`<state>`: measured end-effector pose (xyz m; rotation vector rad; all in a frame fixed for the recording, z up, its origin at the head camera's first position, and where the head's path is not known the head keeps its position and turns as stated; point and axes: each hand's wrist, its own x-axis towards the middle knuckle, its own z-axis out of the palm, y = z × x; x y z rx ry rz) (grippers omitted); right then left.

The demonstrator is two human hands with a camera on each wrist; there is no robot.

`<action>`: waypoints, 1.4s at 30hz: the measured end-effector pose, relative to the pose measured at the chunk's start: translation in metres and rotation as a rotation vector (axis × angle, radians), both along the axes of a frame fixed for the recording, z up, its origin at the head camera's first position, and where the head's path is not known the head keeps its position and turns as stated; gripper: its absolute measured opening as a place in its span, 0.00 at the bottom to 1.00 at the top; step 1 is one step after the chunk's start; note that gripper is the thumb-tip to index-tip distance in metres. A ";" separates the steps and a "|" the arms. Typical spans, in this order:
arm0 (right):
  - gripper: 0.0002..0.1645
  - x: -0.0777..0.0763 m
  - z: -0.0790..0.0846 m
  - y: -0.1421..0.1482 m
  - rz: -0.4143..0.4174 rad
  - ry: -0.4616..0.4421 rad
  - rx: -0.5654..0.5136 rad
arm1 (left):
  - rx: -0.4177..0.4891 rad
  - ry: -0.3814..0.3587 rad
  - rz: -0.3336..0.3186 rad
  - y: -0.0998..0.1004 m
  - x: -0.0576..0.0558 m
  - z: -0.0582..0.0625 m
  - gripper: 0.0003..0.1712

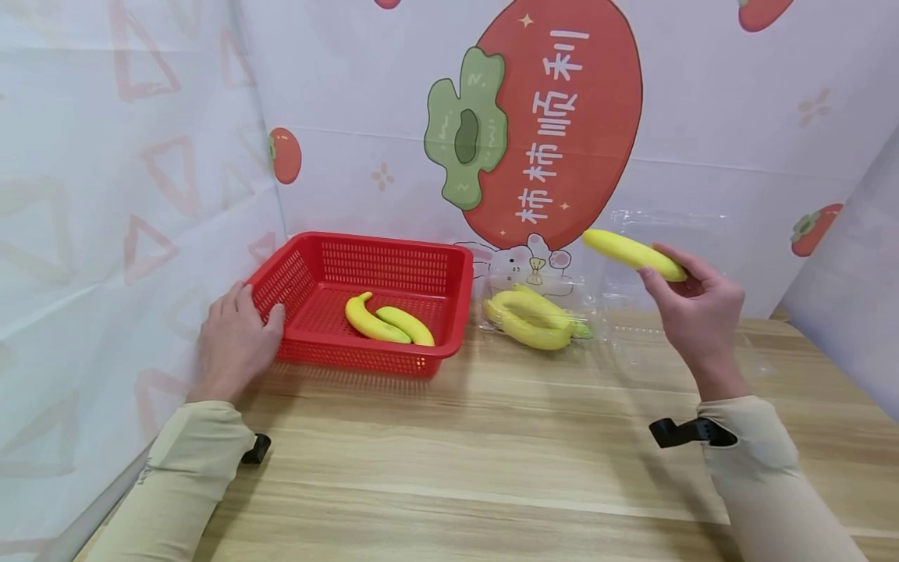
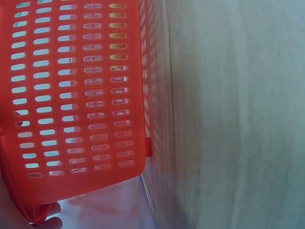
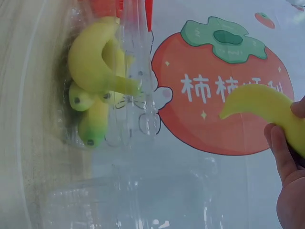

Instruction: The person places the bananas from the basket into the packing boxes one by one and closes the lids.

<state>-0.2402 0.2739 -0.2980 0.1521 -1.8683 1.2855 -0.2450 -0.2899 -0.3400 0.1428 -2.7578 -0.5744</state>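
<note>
1. Banana (image 1: 625,249) is lifted at 1 o'clock; looks light, firm, maybe slick. I'd grab mid-body.
2. Right hand (image 1: 702,308) has curled fingers pinching it near 1 end.
3. Left hand (image 1: 235,336) curls around the red basket (image 1: 365,353) rim, 11 o'clock; 2 more bananas (image 1: 368,322) inside.

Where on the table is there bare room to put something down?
The wide strip of table before the red basket, between the sleeves, is bare. The basket's floor is free left of its two bananas. Crowded: right of the basket, where clear packaging holds more bananas.
</note>
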 end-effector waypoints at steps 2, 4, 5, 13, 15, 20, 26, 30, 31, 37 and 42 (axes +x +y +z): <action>0.21 0.000 0.002 0.006 -0.016 0.001 -0.009 | -0.001 0.000 0.002 0.000 0.000 0.000 0.47; 0.21 0.000 0.004 0.011 -0.025 -0.004 -0.017 | -0.001 0.001 0.005 0.000 -0.001 -0.001 0.47; 0.21 0.000 0.005 0.013 -0.028 -0.008 -0.017 | 0.000 -0.001 0.008 0.000 -0.001 -0.001 0.47; 0.21 0.000 0.006 0.023 -0.044 -0.023 -0.067 | 0.001 -0.002 0.016 0.000 -0.002 -0.001 0.47; 0.21 0.000 0.007 0.025 -0.054 -0.022 -0.072 | 0.000 0.003 0.014 0.001 -0.002 -0.001 0.47; 0.21 0.000 0.007 0.029 -0.074 -0.039 -0.057 | 0.000 0.004 0.010 0.002 -0.001 0.000 0.47; 0.22 0.002 0.005 0.034 -0.091 -0.088 -0.049 | 0.002 -0.004 0.011 0.001 -0.001 0.000 0.47; 0.22 0.001 0.004 0.035 -0.094 -0.105 -0.057 | 0.000 -0.006 0.015 0.000 0.000 0.000 0.48; 0.22 0.000 0.003 0.036 -0.094 -0.108 -0.060 | -0.001 -0.006 0.015 0.000 0.000 0.000 0.47; 0.22 -0.003 -0.002 0.041 -0.105 -0.138 -0.064 | 0.000 -0.003 0.014 0.000 -0.001 0.000 0.47; 0.23 -0.005 -0.008 0.046 -0.124 -0.213 -0.034 | -0.002 -0.006 0.011 0.001 -0.001 -0.001 0.47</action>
